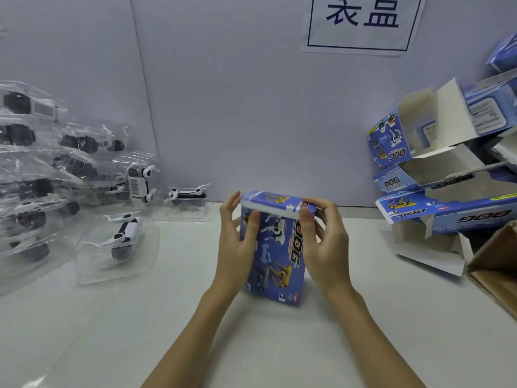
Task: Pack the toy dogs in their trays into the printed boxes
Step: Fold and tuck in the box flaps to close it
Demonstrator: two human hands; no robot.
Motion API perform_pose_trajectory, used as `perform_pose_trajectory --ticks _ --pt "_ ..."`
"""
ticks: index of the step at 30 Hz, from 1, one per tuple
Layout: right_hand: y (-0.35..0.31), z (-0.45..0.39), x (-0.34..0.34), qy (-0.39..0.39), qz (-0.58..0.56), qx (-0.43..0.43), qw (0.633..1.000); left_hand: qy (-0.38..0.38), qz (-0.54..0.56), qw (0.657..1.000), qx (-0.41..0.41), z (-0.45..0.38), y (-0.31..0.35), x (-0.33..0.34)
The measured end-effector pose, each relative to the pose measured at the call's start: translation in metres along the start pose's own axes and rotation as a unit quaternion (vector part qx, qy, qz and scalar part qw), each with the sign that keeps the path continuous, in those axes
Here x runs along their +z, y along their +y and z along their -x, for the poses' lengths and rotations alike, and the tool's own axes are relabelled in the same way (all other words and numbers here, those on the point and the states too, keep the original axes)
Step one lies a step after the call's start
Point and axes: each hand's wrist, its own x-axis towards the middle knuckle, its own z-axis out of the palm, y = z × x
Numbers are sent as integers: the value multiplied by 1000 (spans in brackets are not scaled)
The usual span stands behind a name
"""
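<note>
A blue printed box [275, 253] with toy dog pictures stands upright on the white table in the middle. My left hand [237, 239] holds its left side, thumb on the front near the top. My right hand [326, 242] grips its right side, thumb on the front and fingers at the top flap. The top flap lies folded over the box. A white and black toy dog in a clear tray [120, 242] lies to the left. Another trayed toy dog [187, 200] stands behind it by the wall.
A heap of clear trays with toy dogs [33, 175] fills the far left. Several open printed boxes [436, 169] are stacked at the right, with a brown carton [498, 264] at the right edge. A paper sign [361, 23] hangs on the wall.
</note>
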Motion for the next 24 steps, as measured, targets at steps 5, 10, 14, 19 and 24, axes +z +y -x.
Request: perform_pose_trajectory --ticks 5,10,14,19,24 --pt "-6 3 6 60 -137 116 982 -17 -277 955 105 5 3 -5" --pt "-3 -5 -6 -77 -204 156 963 -17 -363 911 196 -1 11 -6" --pt "-2 -9 -14 -140 -152 127 970 -98 -388 882 247 -10 8 -17" --pt "2 5 3 -109 -81 112 984 -167 -416 862 238 -7 3 -19" --pt "3 7 8 -127 -86 85 985 -118 -427 859 256 1 9 -2"
